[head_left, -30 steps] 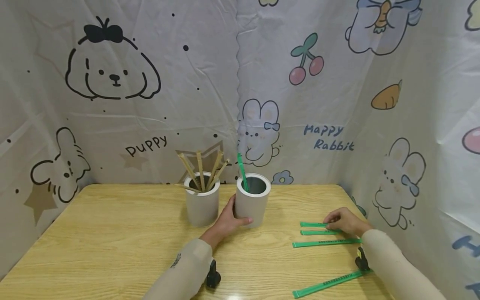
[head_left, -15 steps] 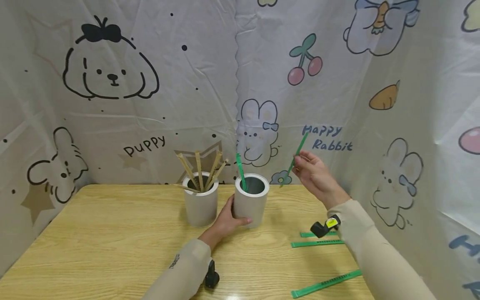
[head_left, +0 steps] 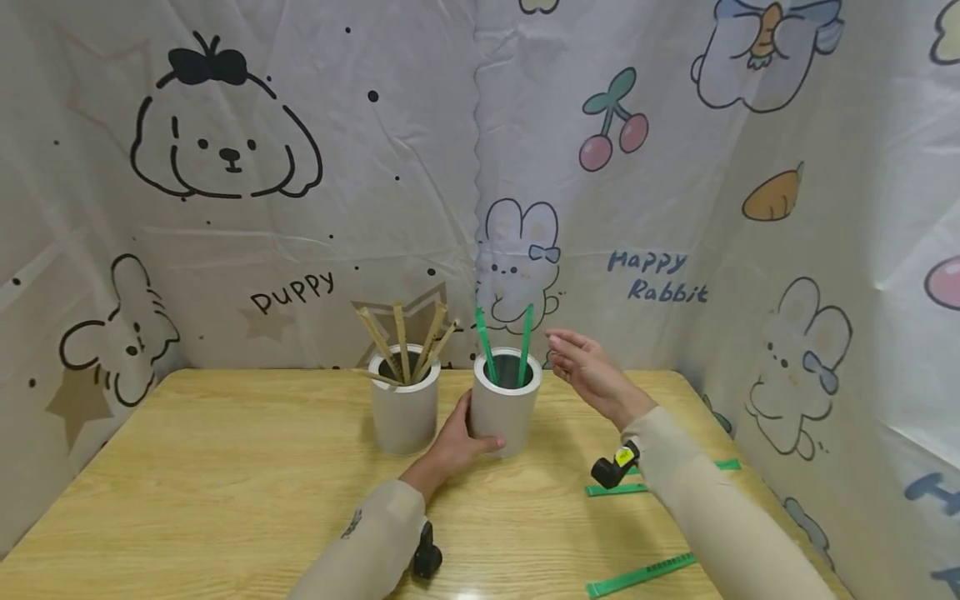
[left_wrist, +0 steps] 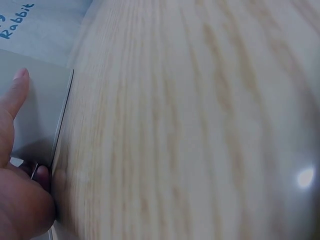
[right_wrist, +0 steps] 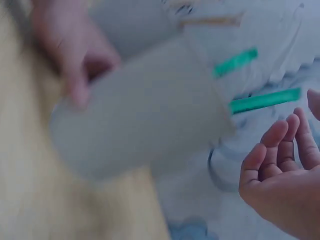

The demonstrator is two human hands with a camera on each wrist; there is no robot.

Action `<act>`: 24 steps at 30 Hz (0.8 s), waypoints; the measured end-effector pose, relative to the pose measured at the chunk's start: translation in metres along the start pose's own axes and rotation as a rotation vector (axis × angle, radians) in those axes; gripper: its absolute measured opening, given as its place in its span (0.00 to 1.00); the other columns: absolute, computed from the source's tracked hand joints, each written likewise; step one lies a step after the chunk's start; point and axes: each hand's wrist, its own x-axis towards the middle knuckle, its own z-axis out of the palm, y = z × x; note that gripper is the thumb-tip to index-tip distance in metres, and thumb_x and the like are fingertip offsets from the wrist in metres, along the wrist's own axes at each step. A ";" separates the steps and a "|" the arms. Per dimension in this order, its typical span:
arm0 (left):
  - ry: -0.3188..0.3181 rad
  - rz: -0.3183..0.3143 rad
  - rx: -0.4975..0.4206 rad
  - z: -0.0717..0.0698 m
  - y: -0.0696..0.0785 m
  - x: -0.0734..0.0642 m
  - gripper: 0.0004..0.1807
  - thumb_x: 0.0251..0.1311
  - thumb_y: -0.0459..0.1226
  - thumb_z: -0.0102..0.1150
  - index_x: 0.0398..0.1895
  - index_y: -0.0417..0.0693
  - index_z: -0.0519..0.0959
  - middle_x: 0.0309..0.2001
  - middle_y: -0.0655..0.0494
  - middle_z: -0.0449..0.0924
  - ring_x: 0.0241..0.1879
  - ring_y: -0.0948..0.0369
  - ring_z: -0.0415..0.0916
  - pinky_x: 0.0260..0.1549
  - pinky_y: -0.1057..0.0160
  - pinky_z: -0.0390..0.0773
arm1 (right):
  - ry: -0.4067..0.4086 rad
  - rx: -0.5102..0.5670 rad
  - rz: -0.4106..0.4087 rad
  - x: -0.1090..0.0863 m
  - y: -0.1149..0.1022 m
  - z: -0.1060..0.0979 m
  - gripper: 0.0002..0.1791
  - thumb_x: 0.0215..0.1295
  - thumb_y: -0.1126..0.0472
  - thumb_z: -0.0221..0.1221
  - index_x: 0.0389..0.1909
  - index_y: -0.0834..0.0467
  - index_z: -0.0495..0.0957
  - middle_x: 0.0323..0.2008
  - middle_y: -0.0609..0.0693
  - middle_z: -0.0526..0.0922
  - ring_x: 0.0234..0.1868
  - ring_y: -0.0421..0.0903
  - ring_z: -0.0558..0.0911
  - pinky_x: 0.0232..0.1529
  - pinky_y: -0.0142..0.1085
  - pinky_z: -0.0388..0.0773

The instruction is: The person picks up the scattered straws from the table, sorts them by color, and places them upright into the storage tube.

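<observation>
My left hand [head_left: 454, 442] grips the lower left side of a light grey cylindrical cup [head_left: 504, 421], its thumb across the front. Two narrow green paper-wrapped sticks [head_left: 527, 342] lean inside that cup, their tops above the white rim. Just right of the rim, my right hand [head_left: 592, 371] is raised with loosely bent fingers and holds nothing. The right wrist view shows its fingers [right_wrist: 287, 145] apart from the nearer green stick [right_wrist: 265, 101]. In the left wrist view the left thumb [left_wrist: 17, 92] lies along the cup wall [left_wrist: 42, 110].
A matching cup [head_left: 405, 417] with several tan sticks [head_left: 401, 337] stands to the left. More green sticks lie on the wooden table [head_left: 225, 492] at the right, one of them [head_left: 637, 577] near the front, others partly behind my right forearm. A printed curtain [head_left: 420, 167] hangs behind.
My right hand picked up a green stick from the table, carried it up and left, and let it go in the cup. My left hand stays on that cup.
</observation>
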 end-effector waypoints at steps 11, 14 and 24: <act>0.011 0.021 -0.011 0.000 -0.001 0.002 0.58 0.54 0.36 0.76 0.82 0.47 0.47 0.80 0.40 0.52 0.79 0.41 0.50 0.77 0.38 0.52 | -0.052 -0.498 0.125 -0.060 0.058 -0.125 0.35 0.76 0.48 0.54 0.73 0.66 0.63 0.72 0.59 0.67 0.69 0.54 0.70 0.70 0.46 0.71; 0.013 0.027 -0.024 0.000 -0.003 0.003 0.58 0.53 0.35 0.76 0.81 0.47 0.47 0.80 0.40 0.53 0.79 0.41 0.51 0.77 0.38 0.53 | -0.073 -0.560 0.141 -0.073 0.070 -0.151 0.34 0.76 0.48 0.55 0.73 0.66 0.64 0.76 0.65 0.61 0.75 0.63 0.64 0.73 0.56 0.65; 0.010 0.022 -0.025 0.004 -0.006 0.006 0.57 0.54 0.35 0.76 0.81 0.47 0.47 0.80 0.40 0.53 0.78 0.40 0.51 0.76 0.38 0.53 | -0.053 -0.782 0.113 -0.097 0.091 -0.186 0.23 0.67 0.56 0.65 0.57 0.67 0.80 0.52 0.61 0.83 0.45 0.38 0.79 0.45 0.32 0.79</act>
